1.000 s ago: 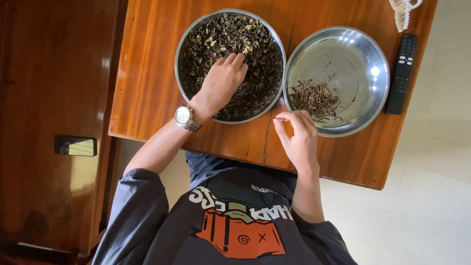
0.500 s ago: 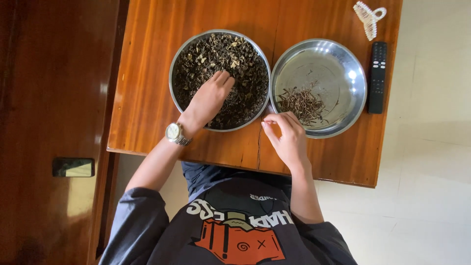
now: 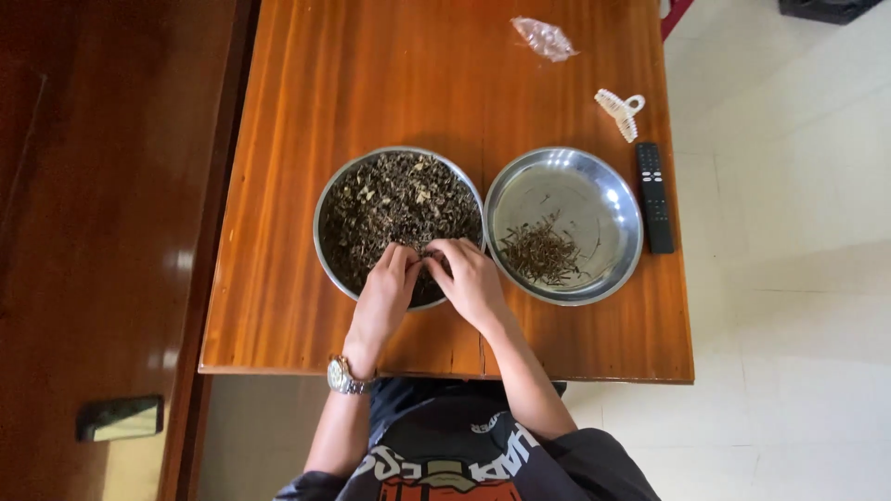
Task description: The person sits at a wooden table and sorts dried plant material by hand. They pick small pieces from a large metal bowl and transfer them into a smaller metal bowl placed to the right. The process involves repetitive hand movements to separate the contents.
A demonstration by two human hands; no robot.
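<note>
Where my fingers meet, at the near edge of the steel bowl [image 3: 327,209], lies a heap of dark dried leaves [image 3: 394,204], brown and black with pale flecks, filling the bowl almost to its rim. Both my hands sit over that near edge, fingertips touching: my left hand [image 3: 388,289] and my right hand [image 3: 471,278] curl inward with fingers drawn close and narrow, pinching at a bit of the leaves between them, though I cannot tell exactly what they grip. On my left wrist is a watch [image 3: 341,375]. Just beside the bowl, to the right and nearly touching it, stands a shiny steel plate [image 3: 594,181] with a small pile of thin dark stems [image 3: 540,252] on its near left part. Both rest on a reddish-brown wooden table [image 3: 390,83]. Right of the plate lies a black remote [image 3: 653,197], beyond it a cream hair clip [image 3: 620,109], and farther off a crumpled clear plastic bag [image 3: 546,38]. Pale floor tiles [image 3: 789,278] lie to the right, a dark wooden door [image 3: 102,232] to the left.
</note>
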